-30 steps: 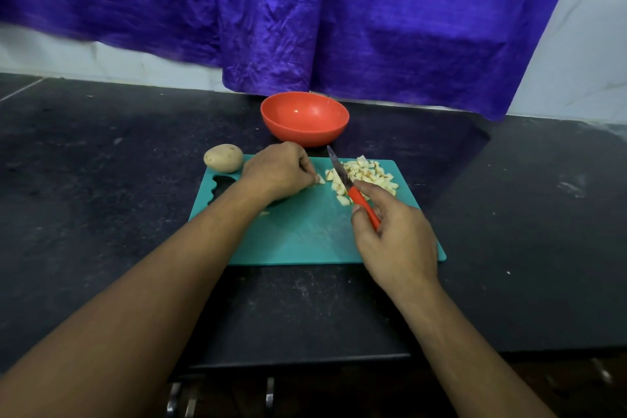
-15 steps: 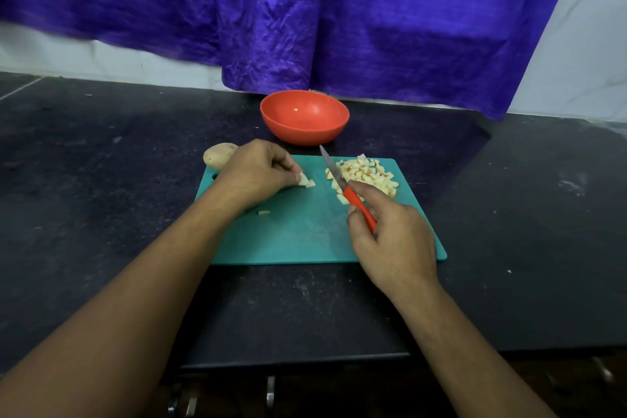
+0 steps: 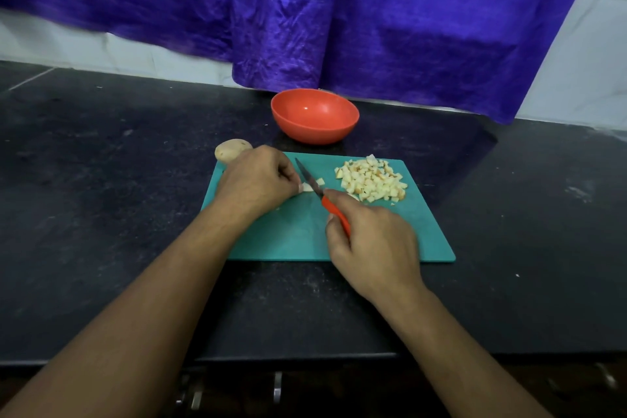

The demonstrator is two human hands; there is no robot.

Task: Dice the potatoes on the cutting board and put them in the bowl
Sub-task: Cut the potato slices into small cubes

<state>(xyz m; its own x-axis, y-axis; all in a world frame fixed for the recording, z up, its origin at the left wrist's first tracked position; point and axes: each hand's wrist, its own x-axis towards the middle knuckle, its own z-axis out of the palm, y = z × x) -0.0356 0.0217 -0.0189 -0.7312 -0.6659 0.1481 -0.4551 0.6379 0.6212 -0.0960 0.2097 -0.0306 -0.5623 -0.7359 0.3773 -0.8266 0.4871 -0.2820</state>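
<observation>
A domestic kitchen is indicated by a dark stone countertop (image 3: 101, 180), a cutting board (image 3: 390, 241), diced potato (image 3: 371, 180) and drawer handles (image 3: 277, 387) below.

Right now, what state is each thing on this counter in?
Orange bowl: upright, empty.
Teal cutting board: lying flat, in use.
Whole potato: uncut, at the board's far left corner.
Potato piece: partly cut, held down by the left hand.
Diced potato pile: cut up, heaped on the board.
Knife: gripped by the right hand, blade at the potato piece.
</observation>
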